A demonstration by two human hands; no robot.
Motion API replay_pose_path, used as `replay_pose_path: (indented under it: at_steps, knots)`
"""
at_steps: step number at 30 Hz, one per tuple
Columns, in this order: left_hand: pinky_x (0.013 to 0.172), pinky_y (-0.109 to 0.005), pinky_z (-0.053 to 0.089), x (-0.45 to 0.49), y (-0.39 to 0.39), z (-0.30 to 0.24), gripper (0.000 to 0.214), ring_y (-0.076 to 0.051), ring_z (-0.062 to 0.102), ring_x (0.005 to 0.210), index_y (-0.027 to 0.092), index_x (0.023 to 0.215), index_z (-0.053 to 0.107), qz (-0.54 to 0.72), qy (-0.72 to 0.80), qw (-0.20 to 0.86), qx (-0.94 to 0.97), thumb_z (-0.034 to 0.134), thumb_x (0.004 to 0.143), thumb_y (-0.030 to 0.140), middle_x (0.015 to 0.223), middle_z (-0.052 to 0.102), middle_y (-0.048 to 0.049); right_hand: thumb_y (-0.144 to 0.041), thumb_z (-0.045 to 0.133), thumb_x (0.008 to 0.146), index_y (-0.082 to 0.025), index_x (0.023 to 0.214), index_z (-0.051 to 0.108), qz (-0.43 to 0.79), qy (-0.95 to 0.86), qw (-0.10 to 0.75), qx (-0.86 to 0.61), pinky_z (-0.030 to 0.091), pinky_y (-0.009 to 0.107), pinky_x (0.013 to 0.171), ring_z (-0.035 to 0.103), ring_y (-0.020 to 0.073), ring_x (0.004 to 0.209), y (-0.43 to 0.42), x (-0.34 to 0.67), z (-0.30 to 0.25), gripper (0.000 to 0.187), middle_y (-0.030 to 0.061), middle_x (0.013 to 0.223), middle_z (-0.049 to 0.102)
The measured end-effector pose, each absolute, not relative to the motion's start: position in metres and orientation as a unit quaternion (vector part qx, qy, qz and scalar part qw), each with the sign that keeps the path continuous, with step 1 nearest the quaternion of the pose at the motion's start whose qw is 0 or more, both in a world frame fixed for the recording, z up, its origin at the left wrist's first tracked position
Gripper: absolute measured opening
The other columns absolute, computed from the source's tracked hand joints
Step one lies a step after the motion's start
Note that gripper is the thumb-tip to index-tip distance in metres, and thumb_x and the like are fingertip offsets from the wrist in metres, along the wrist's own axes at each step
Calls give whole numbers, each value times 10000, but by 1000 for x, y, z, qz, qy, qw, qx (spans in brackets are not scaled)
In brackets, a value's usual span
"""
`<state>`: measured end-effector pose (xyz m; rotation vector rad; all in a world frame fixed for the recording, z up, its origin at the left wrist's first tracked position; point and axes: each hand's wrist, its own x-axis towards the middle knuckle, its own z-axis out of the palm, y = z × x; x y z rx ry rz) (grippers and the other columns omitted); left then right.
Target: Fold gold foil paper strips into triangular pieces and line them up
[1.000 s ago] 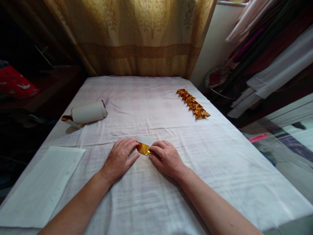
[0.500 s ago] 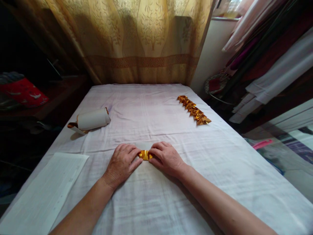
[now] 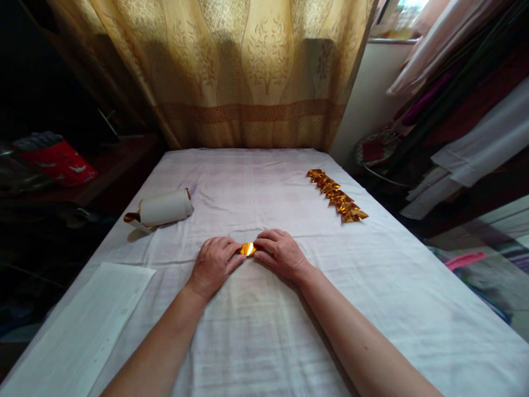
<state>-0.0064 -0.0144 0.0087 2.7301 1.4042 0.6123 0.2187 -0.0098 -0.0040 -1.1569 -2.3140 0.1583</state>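
Note:
A small shiny strip of gold foil paper (image 3: 248,250) lies low over the cloth-covered table, between my two hands. My left hand (image 3: 215,263) pinches its left end with thumb and fingers, while my right hand (image 3: 281,253) closes on its right end in the same way. Only the middle of the strip shows; both ends are hidden under fingertips. Farther back on the right, a row of folded gold foil pieces (image 3: 336,196) lies overlapped in a slanting line.
On the left rests a roll of white-backed gold paper (image 3: 165,208) with a loose end. White printed sheets (image 3: 82,331) lie at the front left. A white cloth (image 3: 256,342) covers the table; a gold curtain (image 3: 264,71) hangs behind. Clothes (image 3: 479,143) hang at the right.
The white part that showed behind the gold strip is no longer visible, and the strip looks narrower. Both hands still grip its ends. The whole view has shifted slightly.

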Motion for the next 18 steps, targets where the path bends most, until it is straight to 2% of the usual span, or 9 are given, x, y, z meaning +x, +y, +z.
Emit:
replay_pose_path:
  at_steps: [2,5,10,14,18]
  knots:
    - [884,-386,438,-8,-16,7,194,-219,603,946,231,1057,677,199,444,6,874,589,944,362,1012,693,-48,-343,702,884,-207,1108,707,72,-858,277,-426,475,383,898,621,230,1007,-13,221,-3,262,90,1115,700]
    - [893,-387,436,-8,-15,7,198,-216,601,946,234,1050,683,205,435,16,877,576,953,370,1008,697,-46,-273,675,890,-212,1107,706,85,-853,278,-434,477,390,896,613,228,1009,-14,221,-1,227,84,1116,693]
    - [892,-382,442,-9,-12,8,223,-210,599,939,224,1005,688,220,424,35,878,539,972,386,992,695,-48,-205,583,923,-216,1022,734,78,-845,295,-439,486,365,836,589,212,909,-13,220,-2,181,75,1006,685]
    - [898,-391,448,-11,-12,4,226,-217,599,965,226,1052,679,222,419,63,878,596,937,402,1018,689,-47,-193,580,916,-206,1008,731,82,-842,309,-435,483,356,805,581,206,866,-14,220,-3,177,74,953,677]
    - [876,-377,446,-12,-11,1,174,-206,595,936,226,1062,682,238,416,60,875,584,951,317,993,683,-38,-175,563,913,-194,1020,719,87,-847,299,-432,471,356,809,587,205,862,-15,220,-2,189,77,949,681]
